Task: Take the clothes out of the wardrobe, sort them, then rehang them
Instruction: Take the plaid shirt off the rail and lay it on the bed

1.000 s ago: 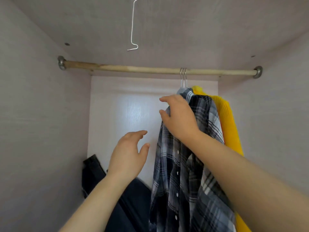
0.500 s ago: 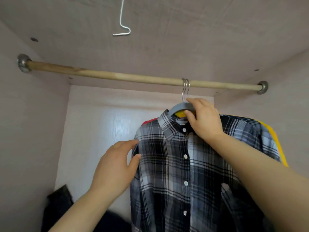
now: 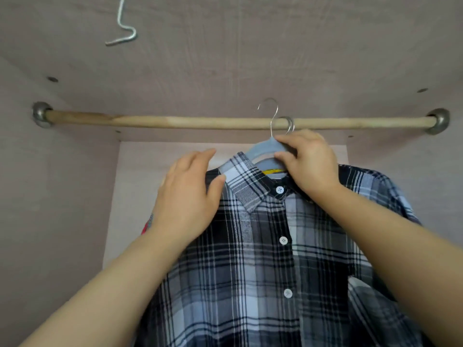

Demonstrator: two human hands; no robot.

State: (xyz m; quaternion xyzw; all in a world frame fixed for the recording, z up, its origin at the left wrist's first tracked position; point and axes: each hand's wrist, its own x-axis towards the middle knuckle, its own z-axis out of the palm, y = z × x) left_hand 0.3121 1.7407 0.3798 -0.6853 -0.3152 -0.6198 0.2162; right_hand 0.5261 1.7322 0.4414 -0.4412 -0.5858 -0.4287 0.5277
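- Head view, looking up into the wardrobe: a wooden rod (image 3: 175, 122) runs across the upper middle of the frame, from a metal socket at the left wall to one at the right.
- A black, grey and white plaid shirt (image 3: 263, 259) fills the lower centre and right. It is buttoned up and faces the camera on a grey hanger (image 3: 260, 149).
- The right hand (image 3: 309, 164), just right of centre, pinches the hanger's neck between thumb and fingers, right under the wire.
- The hanger hook (image 3: 270, 112) has its curve above the rod rather than round it, and its shank crosses in front of the wood.
- Two more hooks (image 3: 290, 124) sit looped over the rod just beside it.
- The left hand (image 3: 190, 194), left of centre, lies flat on the shirt's shoulder. Its fingers are fairly straight, its thumb is close to the collar, and it grips nothing.
- A strip of yellow garment (image 3: 273, 171) shows through the hanger opening behind the collar.
- A bit of red fabric (image 3: 145, 227) peeks out beside the left wrist.
- At upper left, a bent white wire hook (image 3: 122, 28) hangs from the ceiling panel (image 3: 275, 46).
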